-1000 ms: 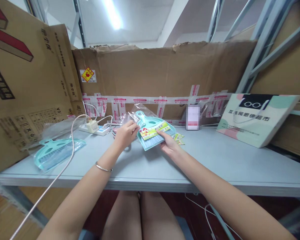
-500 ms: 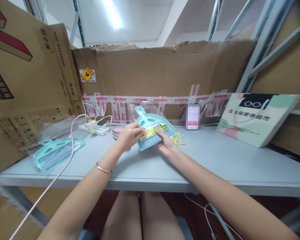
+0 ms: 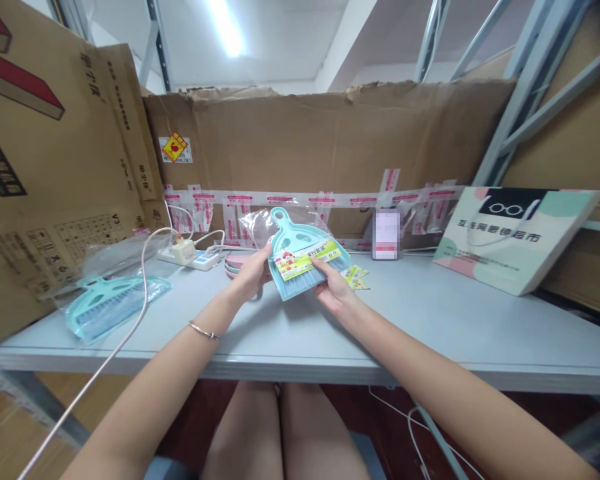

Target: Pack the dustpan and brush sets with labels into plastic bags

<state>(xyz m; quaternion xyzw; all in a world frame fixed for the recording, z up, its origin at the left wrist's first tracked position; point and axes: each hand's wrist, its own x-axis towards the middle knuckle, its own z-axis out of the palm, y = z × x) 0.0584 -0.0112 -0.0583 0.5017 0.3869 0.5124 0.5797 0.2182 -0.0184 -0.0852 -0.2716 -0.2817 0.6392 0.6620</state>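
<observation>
Both hands hold a light-blue dustpan tilted above the table, handle pointing up and away. A brush with blue bristles lies in it, partly covered by a green and yellow label card. Clear plastic wrap stands out around the handle. My left hand grips the dustpan's left edge, its fingertips hidden behind. At the lower right, my right hand has its thumb on the card and the other fingers underneath. Right behind that hand, more label cards lie on the table.
Another bagged dustpan and brush lies at the left, crossed by a white cable. A power strip and pink dishes stand behind. A phone-like screen leans on cardboard; a paper bag is at right.
My left hand has moved from the front of the label card to the dustpan's left edge, uncovering the card's printed left part. The right hand keeps its hold.
</observation>
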